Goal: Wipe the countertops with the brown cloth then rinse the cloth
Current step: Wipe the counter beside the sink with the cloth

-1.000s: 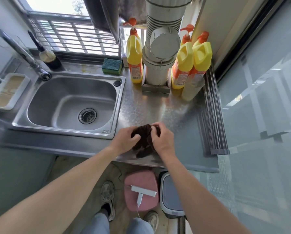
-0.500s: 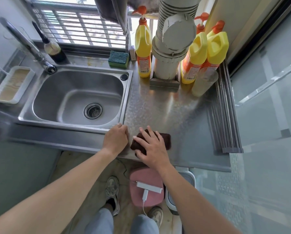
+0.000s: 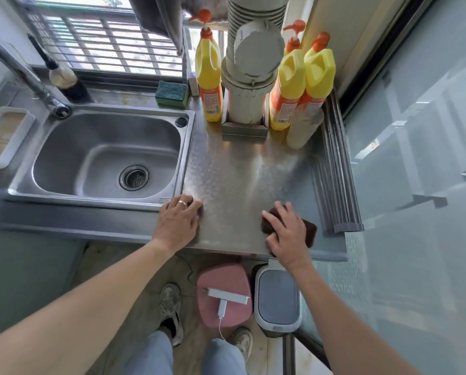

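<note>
The brown cloth (image 3: pixel 309 230) lies flat on the steel countertop (image 3: pixel 242 174) near its front right corner. My right hand (image 3: pixel 287 234) presses down on the cloth with fingers spread, covering most of it. My left hand (image 3: pixel 178 223) rests flat on the counter by the front right corner of the sink (image 3: pixel 104 155), holding nothing; it wears a ring. The sink is empty, with its tap (image 3: pixel 23 74) at the back left.
Three yellow detergent bottles (image 3: pixel 209 74) (image 3: pixel 287 87) (image 3: pixel 317 77) and a white pipe (image 3: pixel 249 77) stand at the counter's back. A green sponge (image 3: pixel 171 93) sits behind the sink. A rolled drying rack (image 3: pixel 337 171) lines the right edge. A pink stool (image 3: pixel 223 293) and grey bin (image 3: pixel 276 301) stand below.
The cloth went from bunched in both hands to flat on the counter. My right hand has slid it rightward toward the drying rack. My left hand let go and rests by the sink.
</note>
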